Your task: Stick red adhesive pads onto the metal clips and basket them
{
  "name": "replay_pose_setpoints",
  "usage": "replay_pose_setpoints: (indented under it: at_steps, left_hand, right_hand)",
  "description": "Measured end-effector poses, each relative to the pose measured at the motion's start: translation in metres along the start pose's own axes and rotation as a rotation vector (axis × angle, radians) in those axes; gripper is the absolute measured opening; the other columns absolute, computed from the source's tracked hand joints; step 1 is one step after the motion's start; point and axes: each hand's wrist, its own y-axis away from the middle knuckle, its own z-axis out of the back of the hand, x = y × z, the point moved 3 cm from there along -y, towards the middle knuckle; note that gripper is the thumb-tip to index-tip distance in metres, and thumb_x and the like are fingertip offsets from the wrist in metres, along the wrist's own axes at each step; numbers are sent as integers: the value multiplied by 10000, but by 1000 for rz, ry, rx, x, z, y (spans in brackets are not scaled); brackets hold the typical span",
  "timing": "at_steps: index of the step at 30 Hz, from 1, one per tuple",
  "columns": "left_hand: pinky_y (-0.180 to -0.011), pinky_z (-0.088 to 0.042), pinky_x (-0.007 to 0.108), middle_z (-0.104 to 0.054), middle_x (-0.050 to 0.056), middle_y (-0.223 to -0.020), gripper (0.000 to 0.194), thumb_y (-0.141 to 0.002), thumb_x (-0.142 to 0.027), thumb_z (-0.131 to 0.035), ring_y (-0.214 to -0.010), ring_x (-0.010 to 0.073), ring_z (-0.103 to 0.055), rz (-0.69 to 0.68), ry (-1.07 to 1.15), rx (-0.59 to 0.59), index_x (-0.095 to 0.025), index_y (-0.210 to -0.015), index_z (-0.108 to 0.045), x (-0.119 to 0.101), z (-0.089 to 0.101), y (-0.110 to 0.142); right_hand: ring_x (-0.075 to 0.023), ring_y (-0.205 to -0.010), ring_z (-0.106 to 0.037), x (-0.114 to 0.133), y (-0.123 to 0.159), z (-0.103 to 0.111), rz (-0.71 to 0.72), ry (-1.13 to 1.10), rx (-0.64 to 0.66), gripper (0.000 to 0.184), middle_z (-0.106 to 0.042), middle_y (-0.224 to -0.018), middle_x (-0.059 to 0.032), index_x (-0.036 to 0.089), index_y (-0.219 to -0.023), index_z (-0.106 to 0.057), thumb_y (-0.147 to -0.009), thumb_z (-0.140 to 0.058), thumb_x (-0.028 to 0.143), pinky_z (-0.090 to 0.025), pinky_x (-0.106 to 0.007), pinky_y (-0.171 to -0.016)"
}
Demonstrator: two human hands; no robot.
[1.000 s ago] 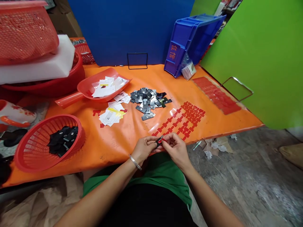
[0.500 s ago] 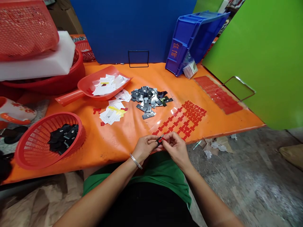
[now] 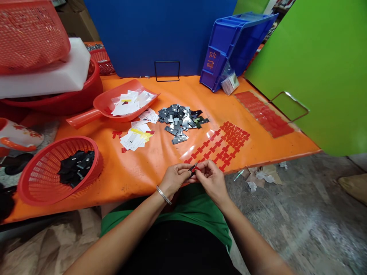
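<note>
At the table's front edge, my left hand [image 3: 174,178] is closed on a small flat black metal piece [image 3: 192,173]. My right hand [image 3: 212,178] meets it from the other side, its fingers pinching a red sticker [image 3: 197,168] against the black piece. Just beyond my hands lies a sheet of red cross-shaped stickers [image 3: 218,144]. Farther back sits a pile of similar black and silvery metal pieces [image 3: 178,119]. How far the sticker adheres is hidden by my fingers.
At left, a red basket [image 3: 96,168] holds black pieces. Behind it are a red scoop [image 3: 99,103] with paper slips and more slips [image 3: 134,140] on the orange table [image 3: 149,164]. A blue bin [image 3: 220,42] stands at the back; a red sheet [image 3: 265,114] lies right.
The black piece has turned slightly between my fingers, and the red sticker on it shows from a steeper angle. My hands have stayed nearly in place.
</note>
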Motion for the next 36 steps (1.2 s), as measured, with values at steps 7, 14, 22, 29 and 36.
replay_pose_setpoints:
  at_steps: [7,14,22,29,36]
  left_hand:
    - [-598,-557,214,-690,49,-631,105,-726,-14,-635,-505,105,-643,-28,17,-123,-79,-806,-612,2,-5,3]
    - [-592,-552,214,-695,59,-649,90,-738,-27,-641,-534,110,-651,-80,55,-111,-77,-807,-611,4,-5,6]
    - [-604,-553,218,-689,56,-637,125,-706,-70,-701,-554,116,-657,-82,57,-84,-74,-802,-620,4,-4,5]
    - [-588,-545,199,-684,49,-631,77,-745,-33,-641,-547,103,-652,-73,39,-84,-72,-809,-622,2,-4,7]
    - [-592,-543,197,-672,34,-615,158,-680,-97,-728,-549,104,-649,-77,63,-76,-76,-801,-629,4,-3,7]
  right_hand:
    - [-137,-574,-584,8,8,-2,93,148,-24,109,-582,-710,3,221,-819,-521,-820,-581,312,-516,-270,-536]
    - [-240,-1030,-541,23,14,0,352,460,-222,58,-516,-1021,-123,189,-834,-565,-848,-532,235,-519,-339,-735]
    - [-168,-790,-555,22,3,3,242,373,-180,70,-514,-894,-53,189,-789,-554,-827,-557,248,-508,-291,-645]
    - [-132,-666,-549,16,-1,3,149,278,-146,115,-522,-769,-5,188,-743,-541,-809,-589,269,-473,-252,-601]
    - [-129,-593,-559,15,-1,1,33,190,-129,170,-555,-739,-6,186,-731,-540,-785,-620,326,-481,-250,-539]
